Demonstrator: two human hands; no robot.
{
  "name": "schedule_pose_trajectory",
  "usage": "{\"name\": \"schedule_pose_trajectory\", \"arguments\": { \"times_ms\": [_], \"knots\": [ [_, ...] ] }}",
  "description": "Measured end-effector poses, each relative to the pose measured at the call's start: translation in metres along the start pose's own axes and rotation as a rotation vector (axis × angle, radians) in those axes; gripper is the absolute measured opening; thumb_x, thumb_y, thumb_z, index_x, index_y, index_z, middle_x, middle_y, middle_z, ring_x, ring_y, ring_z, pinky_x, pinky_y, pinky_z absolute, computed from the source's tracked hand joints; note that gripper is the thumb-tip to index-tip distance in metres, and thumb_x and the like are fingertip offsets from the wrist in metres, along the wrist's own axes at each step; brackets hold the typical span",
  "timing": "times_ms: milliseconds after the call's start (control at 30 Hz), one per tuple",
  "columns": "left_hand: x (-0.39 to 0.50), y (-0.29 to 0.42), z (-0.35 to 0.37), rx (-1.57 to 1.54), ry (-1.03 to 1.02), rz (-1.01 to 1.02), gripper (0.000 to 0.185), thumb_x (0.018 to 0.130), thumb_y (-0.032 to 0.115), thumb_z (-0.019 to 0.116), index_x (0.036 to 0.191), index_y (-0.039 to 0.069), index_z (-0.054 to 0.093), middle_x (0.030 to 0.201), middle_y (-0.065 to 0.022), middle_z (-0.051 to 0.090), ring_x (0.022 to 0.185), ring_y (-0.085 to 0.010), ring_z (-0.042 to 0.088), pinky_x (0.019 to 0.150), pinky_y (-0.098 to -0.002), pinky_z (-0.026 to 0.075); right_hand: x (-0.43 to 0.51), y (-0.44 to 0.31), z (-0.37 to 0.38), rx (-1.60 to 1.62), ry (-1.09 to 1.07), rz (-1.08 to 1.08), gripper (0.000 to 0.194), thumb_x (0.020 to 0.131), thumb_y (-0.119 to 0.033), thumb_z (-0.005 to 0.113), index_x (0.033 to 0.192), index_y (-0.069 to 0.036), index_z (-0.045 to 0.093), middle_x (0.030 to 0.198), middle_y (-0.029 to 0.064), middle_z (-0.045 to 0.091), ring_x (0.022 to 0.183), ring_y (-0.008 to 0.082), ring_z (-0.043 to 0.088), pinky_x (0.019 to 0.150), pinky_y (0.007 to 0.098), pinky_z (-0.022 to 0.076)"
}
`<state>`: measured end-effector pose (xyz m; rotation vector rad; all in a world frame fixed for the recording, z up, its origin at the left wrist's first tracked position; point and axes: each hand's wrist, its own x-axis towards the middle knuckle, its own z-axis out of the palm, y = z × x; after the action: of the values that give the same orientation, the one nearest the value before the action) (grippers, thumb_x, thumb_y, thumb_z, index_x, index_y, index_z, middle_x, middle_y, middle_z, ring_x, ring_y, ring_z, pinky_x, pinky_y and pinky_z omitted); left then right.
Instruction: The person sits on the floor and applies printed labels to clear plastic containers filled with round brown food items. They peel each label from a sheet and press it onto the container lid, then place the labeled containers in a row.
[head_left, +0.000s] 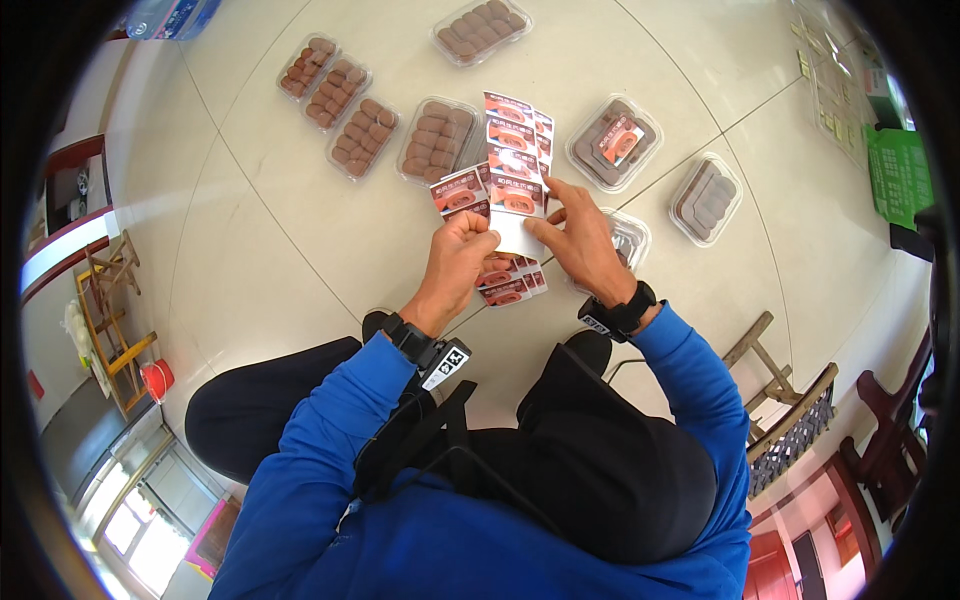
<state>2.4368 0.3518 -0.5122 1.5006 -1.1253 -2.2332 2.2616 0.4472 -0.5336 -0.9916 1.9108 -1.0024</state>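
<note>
A strip of printed stickers (514, 142) is held between my hands, with a bare white piece of backing (514, 234) at its near end. My left hand (465, 251) pinches the left edge of the backing. My right hand (574, 229) has its thumb on the right edge, fingers partly behind the strip. More sticker sheets (506, 291) show below and beside the strip. Beyond the left hand lies a clear plastic box of brown, cocoa-coloured sweets (435, 142). Right of the strip, another box (615, 142) bears a sticker on its lid. A further clear box (630, 238) is partly hidden by my right hand.
Several filled boxes (363, 139) lie on the tiled floor (247, 247) at the left, one (481, 31) at the far side and one (706, 199) at the right. A folding stool (787, 420) stands at the right, near a green package (900, 176). My legs flank the near floor.
</note>
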Motion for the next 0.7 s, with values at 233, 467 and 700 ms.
{"name": "schedule_pose_trajectory", "arguments": {
  "times_ms": [233, 467, 700],
  "knots": [
    [0.0, -0.009, 0.0, 0.018, -0.013, -0.023, 0.02, 0.098, 0.004, 0.061, 0.117, -0.003, 0.057, 0.108, -0.0126, 0.069, 0.082, -0.0176, 0.072, 0.068, -0.0274, 0.061, 0.005, 0.033, 0.009, 0.49, -0.165, 0.246, 0.051, 0.096, -0.007, 0.07, 0.14, 0.011, 0.053, 0.088, 0.0033, 0.067, 0.076, 0.0097, 0.062, 0.068, 0.0255, 0.0518],
    [0.007, -0.018, -0.01, 0.304, 0.078, 0.273, 0.021, 0.097, 0.006, 0.063, 0.114, -0.005, 0.066, 0.103, -0.0101, 0.073, 0.079, -0.0104, 0.067, 0.071, -0.0272, 0.055, 0.0, 0.031, 0.018, 0.641, -0.17, 0.252, 0.054, 0.095, -0.002, 0.068, 0.144, 0.011, 0.049, 0.086, 0.0024, 0.066, 0.072, 0.0085, 0.06, 0.065, 0.0246, 0.0506],
    [-0.015, 0.006, -0.012, 0.445, 0.097, 0.266, 0.016, 0.096, 0.008, 0.067, 0.099, -0.007, 0.071, 0.083, -0.0048, 0.072, 0.073, -0.0075, 0.063, 0.066, -0.0261, 0.052, -0.009, 0.005, 0.01, 0.117, -0.11, 0.037, 0.037, 0.095, -0.005, 0.069, 0.131, 0.005, 0.064, 0.088, 0.0052, 0.068, 0.073, 0.0098, 0.061, 0.067, 0.0267, 0.0518]
  ]
}}
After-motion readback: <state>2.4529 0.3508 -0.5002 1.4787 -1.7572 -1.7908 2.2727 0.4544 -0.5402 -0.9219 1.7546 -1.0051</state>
